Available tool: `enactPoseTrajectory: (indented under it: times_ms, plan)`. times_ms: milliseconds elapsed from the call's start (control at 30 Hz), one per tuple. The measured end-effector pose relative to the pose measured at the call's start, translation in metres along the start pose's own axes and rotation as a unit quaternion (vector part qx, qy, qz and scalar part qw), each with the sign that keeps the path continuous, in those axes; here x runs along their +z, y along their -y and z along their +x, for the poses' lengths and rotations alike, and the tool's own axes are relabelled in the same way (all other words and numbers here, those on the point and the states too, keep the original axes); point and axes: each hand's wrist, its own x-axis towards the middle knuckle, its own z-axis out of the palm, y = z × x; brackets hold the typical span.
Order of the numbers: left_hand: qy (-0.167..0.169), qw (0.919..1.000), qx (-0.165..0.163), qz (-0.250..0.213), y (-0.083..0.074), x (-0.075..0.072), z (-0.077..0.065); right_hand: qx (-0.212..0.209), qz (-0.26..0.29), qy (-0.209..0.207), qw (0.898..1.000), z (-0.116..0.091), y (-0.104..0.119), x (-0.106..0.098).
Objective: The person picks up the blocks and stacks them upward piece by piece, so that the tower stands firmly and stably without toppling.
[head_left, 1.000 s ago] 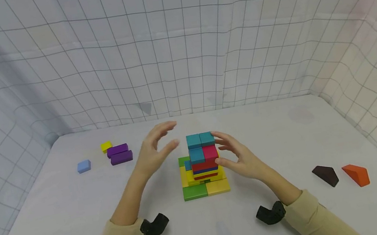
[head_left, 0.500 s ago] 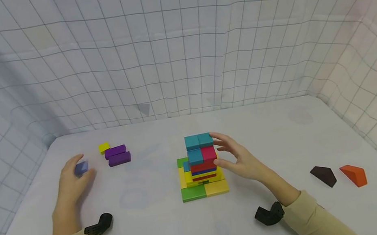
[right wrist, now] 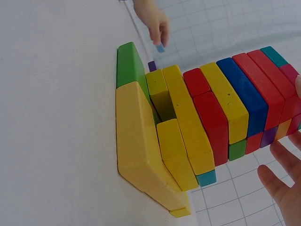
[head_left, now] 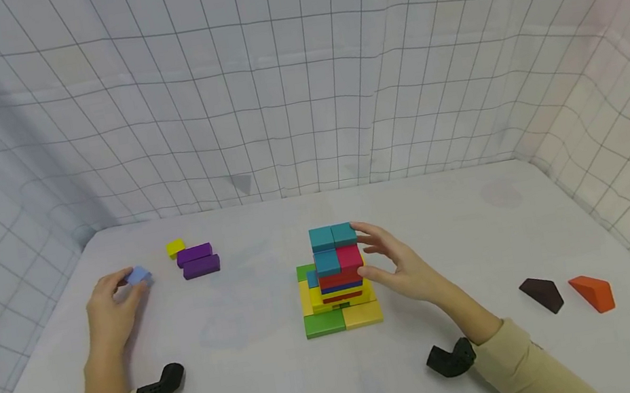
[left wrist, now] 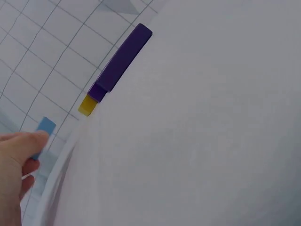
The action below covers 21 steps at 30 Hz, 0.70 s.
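My left hand [head_left: 111, 312], far to the left in the head view, pinches a small light blue block [head_left: 139, 275] between thumb and fingers. The left wrist view shows the same light blue block [left wrist: 46, 126] at the thumb tip. At the middle stands a tower of coloured blocks [right wrist: 207, 117], on a base of green and yellow pieces [head_left: 325, 322]; teal blocks [head_left: 332, 236] top it. Beside the tower's upper right is my right hand [head_left: 400, 264], fingers loosely spread. Its fingertips are right at the upper blocks.
Two purple blocks [head_left: 201, 267] and a yellow block [head_left: 176, 247] lie to the right of my left hand. A dark brown angular block [head_left: 543, 294] and an orange one [head_left: 595, 293] lie at the right. Gridded white cloth [head_left: 298, 89] rises behind the table.
My left hand has moved from beside the tower to the far left and taken hold of the light blue block, now tilted. My right hand has stayed by the tower.
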Motion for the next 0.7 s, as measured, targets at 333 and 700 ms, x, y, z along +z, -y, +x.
enactPoseTrajectory:
  times_ms: [333,700]
  plan:
    - [-0.051,0.9641,0.204,-0.162,-0.091,0.030,0.004,-0.009,0.002,-0.001,1.000,-0.001,-0.025,0.002]
    - [0.079,0.8955,0.369,-0.236,-0.187,0.064,-0.033,-0.024,0.011,-0.001,1.000,-0.001,-0.035,0.002]
